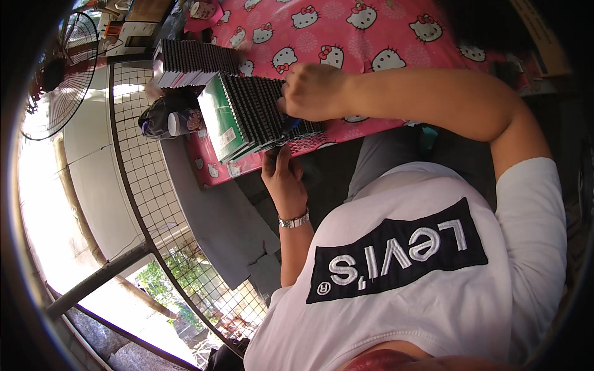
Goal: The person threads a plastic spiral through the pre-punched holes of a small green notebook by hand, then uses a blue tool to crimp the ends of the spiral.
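A stack of spiral-bound notebooks (253, 111) with black coils and a green cover facing left sits at the table's near edge. My right hand (315, 93) is closed at the stack's right side, against the coils. Something dark blue shows just under its fingers, too hidden to name. Below the stack's near edge is my left hand (284, 179), a metal-band watch on its wrist. Its fingers are bent close together by the lower notebooks; what they pinch, if anything, I cannot make out.
Another notebook stack (192, 62) stands farther left on the pink cat-print tablecloth (334, 31). Left of the green notebook are a pale cup (182, 122) and a dark bag (154, 117). A black fan (59, 77) and a wire-grid panel (145, 173) are at the left.
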A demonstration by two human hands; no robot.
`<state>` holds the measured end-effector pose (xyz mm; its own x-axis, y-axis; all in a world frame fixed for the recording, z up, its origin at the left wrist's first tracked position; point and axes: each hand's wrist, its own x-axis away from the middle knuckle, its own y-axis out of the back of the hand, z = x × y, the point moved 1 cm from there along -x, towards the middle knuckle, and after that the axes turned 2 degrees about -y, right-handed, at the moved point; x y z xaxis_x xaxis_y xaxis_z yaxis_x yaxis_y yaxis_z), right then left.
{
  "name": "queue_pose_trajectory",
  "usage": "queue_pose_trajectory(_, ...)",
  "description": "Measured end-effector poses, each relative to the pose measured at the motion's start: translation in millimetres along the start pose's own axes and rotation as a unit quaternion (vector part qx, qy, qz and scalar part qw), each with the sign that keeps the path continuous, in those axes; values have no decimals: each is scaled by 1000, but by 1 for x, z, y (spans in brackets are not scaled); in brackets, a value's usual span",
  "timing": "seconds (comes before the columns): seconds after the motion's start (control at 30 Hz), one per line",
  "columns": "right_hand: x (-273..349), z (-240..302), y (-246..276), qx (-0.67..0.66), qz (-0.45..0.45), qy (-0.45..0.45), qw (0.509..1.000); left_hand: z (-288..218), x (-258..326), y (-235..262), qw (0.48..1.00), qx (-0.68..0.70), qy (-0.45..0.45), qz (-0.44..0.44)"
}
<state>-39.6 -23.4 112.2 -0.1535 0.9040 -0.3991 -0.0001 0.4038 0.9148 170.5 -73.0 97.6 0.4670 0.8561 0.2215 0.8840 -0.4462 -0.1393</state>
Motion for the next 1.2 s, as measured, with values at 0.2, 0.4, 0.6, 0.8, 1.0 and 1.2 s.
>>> queue_pose_trajectory(0.2,3,-2,-11,11,-120,43,992,1,1,0,999,35,31,6)
queue_pose_trajectory(0.4,4,3,-7,-7,40,-1,999,7,-2,3,1000,1,24,-2)
queue_pose_trajectory(0.6,7,0,-13,36,-64,40,997,8,-2,-1,998,12,52,-12)
queue_pose_trajectory(0.8,9,2,-13,-19,62,-25,998,14,-4,4,999,-31,26,2)
queue_pose_trajectory(1.0,11,1,-23,-13,-73,23,997,14,-2,1,997,35,69,-8)
queue_pose_trajectory(1.2,8,5,-21,-69,111,-29,991,23,-6,8,998,13,60,-3)
